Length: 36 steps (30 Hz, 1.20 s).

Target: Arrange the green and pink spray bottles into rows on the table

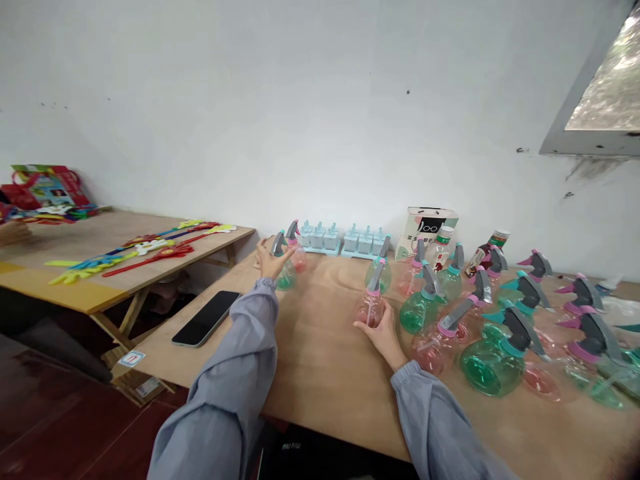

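My left hand (271, 261) reaches to the far left of the wooden table (320, 360) and wraps around a green spray bottle (287, 275) with a grey trigger head. A pink spray bottle (299, 253) stands just behind it. My right hand (381, 333) grips the round base of another pink spray bottle (371, 301), which stands upright near the table's middle. Both arms wear grey sleeves.
Several green and pink spray bottles (493, 353) crowd the table's right side, some lying down. Light blue ice-pop moulds (345, 239), a small carton (426, 230) and drink bottles line the wall. A black phone (206, 318) lies at the left edge. A second table (95, 273) with colourful toys stands left.
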### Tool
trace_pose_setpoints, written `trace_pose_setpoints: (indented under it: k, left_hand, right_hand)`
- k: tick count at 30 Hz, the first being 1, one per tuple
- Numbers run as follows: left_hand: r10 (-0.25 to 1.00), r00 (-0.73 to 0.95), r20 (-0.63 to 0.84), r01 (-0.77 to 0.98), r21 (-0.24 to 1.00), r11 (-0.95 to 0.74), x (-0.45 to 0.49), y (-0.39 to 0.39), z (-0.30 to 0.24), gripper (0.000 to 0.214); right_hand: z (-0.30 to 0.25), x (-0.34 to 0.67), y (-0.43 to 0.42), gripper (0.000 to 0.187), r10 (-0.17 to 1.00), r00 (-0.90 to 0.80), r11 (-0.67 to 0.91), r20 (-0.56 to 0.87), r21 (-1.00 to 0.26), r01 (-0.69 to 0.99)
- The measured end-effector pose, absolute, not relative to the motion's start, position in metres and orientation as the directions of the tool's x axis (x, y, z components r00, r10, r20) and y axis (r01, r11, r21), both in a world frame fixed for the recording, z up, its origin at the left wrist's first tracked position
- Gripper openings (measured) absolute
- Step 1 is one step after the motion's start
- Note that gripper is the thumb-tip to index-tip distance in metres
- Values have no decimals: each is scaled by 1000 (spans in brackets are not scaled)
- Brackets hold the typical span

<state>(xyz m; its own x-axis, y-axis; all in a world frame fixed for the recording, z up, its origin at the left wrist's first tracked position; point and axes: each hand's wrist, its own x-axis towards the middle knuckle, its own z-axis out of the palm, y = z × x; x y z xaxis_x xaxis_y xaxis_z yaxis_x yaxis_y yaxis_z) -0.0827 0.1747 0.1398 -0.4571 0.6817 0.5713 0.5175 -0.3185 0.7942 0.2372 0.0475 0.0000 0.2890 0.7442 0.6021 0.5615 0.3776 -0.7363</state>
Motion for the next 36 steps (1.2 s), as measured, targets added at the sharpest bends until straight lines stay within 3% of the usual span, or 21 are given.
trace_pose_setpoints:
  k: [3, 5, 7, 9, 11, 13, 17, 20, 23, 26, 31, 36]
  left_hand:
    - [457, -580, 674, 460, 735, -499, -68, 141, 136, 85]
    - [445, -509, 737, 399, 660, -637, -48, 115, 132, 76]
    - [553, -324, 768, 345, 640, -687, -22, 92, 130, 68]
    - [717, 98, 691, 126, 706, -697, 7, 73, 129, 76]
    - [715, 369, 593, -43, 780, -624, 33, 61, 128, 91]
    - [698, 464, 545, -132, 822, -554, 51, 55, 124, 96]
    - [785, 350, 511, -194, 859, -473, 59, 56, 109, 78]
    - [863, 228, 451, -279, 879, -386, 48, 62, 102, 65]
    - [916, 189, 355, -381, 886, -265, 37, 67, 102, 60]
    - [920, 260, 293, -455, 878, -151, 32, 69, 104, 59]
    - [856, 410, 316, -528, 847, -60, 30, 67, 102, 55]
    - [860, 434, 268, -512, 859, -10, 30, 63, 102, 36]
  right_hand:
    - [-2, 234, 48, 108, 794, 272, 394, 543, -801, 450]
    - [-2, 231, 48, 108, 804, 257, 404, 537, -809, 427]
    - [-2, 226, 46, 106, 804, 237, 411, 545, -798, 441]
    - [-3, 221, 41, 107, 804, 189, 425, 564, -767, 481]
    - [-4, 215, 35, 110, 796, 117, 456, 594, -716, 529]
    - [-5, 211, 28, 112, 787, 39, 493, 616, -665, 561]
    - [-4, 211, 25, 92, 779, -54, 555, 625, -647, 522]
    - [5, 216, 44, 74, 735, 156, 499, 660, -682, 534]
    - [16, 223, 78, 85, 631, 426, 353, 649, -729, 586]
    - [23, 230, 113, 100, 565, 560, 237, 607, -769, 594]
    - [26, 238, 142, 112, 554, 607, 150, 570, -785, 600]
    - [28, 240, 146, 103, 576, 599, 95, 557, -773, 627]
